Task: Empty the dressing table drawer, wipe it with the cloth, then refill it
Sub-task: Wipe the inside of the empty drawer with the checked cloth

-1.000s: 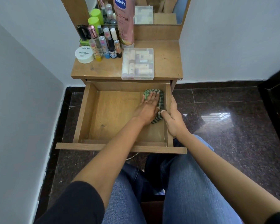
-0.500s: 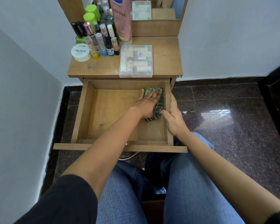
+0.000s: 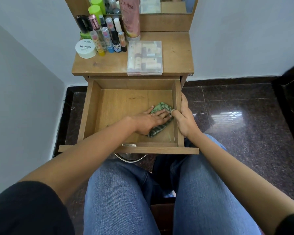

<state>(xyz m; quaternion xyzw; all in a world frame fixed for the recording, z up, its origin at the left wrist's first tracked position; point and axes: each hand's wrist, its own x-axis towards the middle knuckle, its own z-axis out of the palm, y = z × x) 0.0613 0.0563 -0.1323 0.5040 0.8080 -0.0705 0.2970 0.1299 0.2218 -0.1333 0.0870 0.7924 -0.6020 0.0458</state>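
The left arm is stretched forward from the near left, and the left hand [image 3: 151, 120] is laid palm down on the cloth [image 3: 161, 106], fingers straight and pointed right. The right arm is extended from the near right. The right hand [image 3: 185, 118] is clasped over the drawer [image 3: 177, 92] at its right wall, thumb inside, fingers outside.

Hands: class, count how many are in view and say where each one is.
2. The left hand presses the cloth flat inside the drawer; the right hand grips its right wall. None appears hidden.
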